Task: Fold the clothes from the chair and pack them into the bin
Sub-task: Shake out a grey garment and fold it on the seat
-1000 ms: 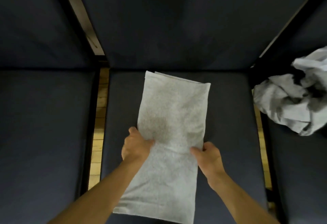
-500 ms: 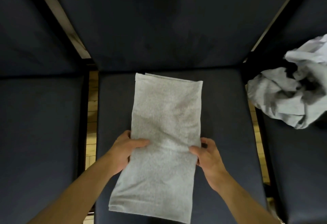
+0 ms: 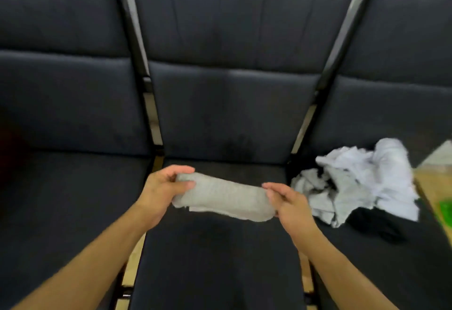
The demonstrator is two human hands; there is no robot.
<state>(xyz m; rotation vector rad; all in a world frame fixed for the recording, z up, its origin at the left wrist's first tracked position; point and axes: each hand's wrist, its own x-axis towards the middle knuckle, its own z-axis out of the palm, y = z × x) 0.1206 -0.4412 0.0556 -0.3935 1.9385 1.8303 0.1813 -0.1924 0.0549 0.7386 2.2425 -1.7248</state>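
One folded grey garment [image 3: 223, 197] is held above the middle chair seat [image 3: 220, 256], gripped at its left end by the left hand [image 3: 162, 191] and pinched at its right end by the right hand [image 3: 291, 205]. Unfolded white, grey and black clothes [image 3: 359, 182] are heaped on the right chair seat [image 3: 391, 268].

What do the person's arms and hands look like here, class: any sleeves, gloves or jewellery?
Both forearms are bare up to the frame edge, with no sleeves showing. The left hand and the right hand wear no gloves, and no watch, ring or bracelet is visible, though the picture is somewhat blurred.
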